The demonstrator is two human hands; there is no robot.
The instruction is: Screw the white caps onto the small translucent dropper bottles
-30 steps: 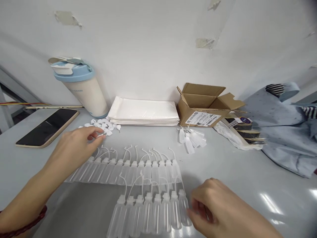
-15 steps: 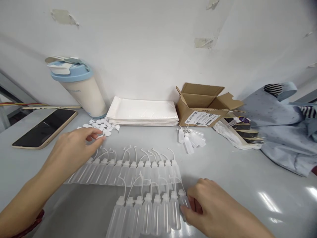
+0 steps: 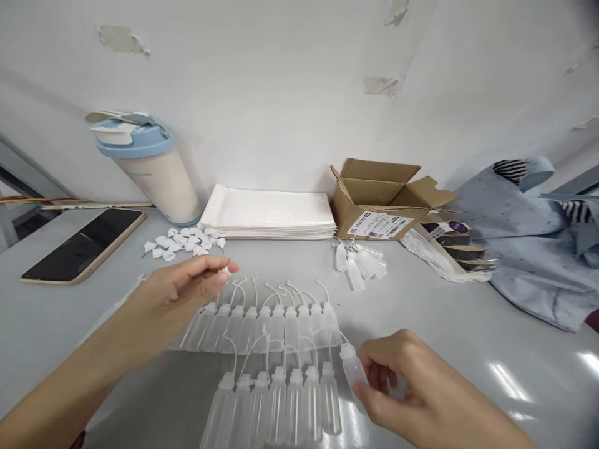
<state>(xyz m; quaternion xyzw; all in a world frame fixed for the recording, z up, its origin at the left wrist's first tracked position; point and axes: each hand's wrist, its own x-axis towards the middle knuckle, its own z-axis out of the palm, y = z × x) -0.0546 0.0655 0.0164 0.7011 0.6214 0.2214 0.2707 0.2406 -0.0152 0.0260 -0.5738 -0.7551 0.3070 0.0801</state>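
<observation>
My left hand [image 3: 187, 293] pinches a small white cap [image 3: 226, 270] with a thin dark tip, above the back row of bottles. At the front right, my right hand [image 3: 397, 380] grips a translucent squeeze bottle [image 3: 352, 368] by its side; a thin cord rises from its neck. Left of it stands or lies a front row of similar bottles [image 3: 296, 405], side by side with corded necks. Behind them runs a longer back row of bottles [image 3: 278, 324], its left end hidden by my left arm. More loose white caps [image 3: 173, 240] are heaped beyond my left hand.
A stack of white envelopes [image 3: 269, 212] lies by the wall, between a tumbler [image 3: 159, 181] and an open cardboard box [image 3: 369, 206]. Small tagged bottles [image 3: 358, 262] lie before the box. A phone [image 3: 84, 246] rests at left; blue cloth [image 3: 510, 249] is at right.
My left hand has moved right from the heap with a cap between its fingers. My right hand has drawn the end bottle slightly away from the front row.
</observation>
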